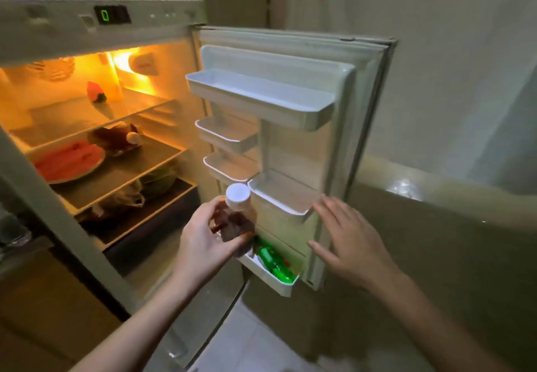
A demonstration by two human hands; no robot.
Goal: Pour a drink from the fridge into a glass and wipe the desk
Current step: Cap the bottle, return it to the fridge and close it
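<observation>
Head view: taking the drink bottle out of the fridge door

Head view is showing the first step of the task, fetching the drink. The left hand [203, 241] is gripping a clear bottle [235, 220] with dark liquid and a white cap [238, 196]; the fingers and thumb are curling around its body, below the cap. The bottle is standing about upright, just in front of the lowest door shelf [279, 281], so I judge it is being lifted away from there, but I cannot tell whether its bottom is free of the shelf, because the hand is covering it.

To the right of this hand, inside the same shelf, a green bottle [273, 261] is lying tilted. The right hand [345, 243] is open, with the fingers straight and spread, holding nothing. It is reaching toward the outer edge of the fridge door [363, 127], very near it; contact is not clear from this angle. Both forearms are stretching forward from the bottom of the frame, and the left one is coming in more from the left side.

Beyond the left hand, the lit fridge interior [96, 110] is carrying a plate of watermelon [69, 164] on a middle shelf.

The next move, as I judge it, is calling for bringing the bottle fully out while keeping it upright, and for the right hand to push the door closed. No glass and no desk are visible here, so pouring and wiping are not yet begun.
</observation>
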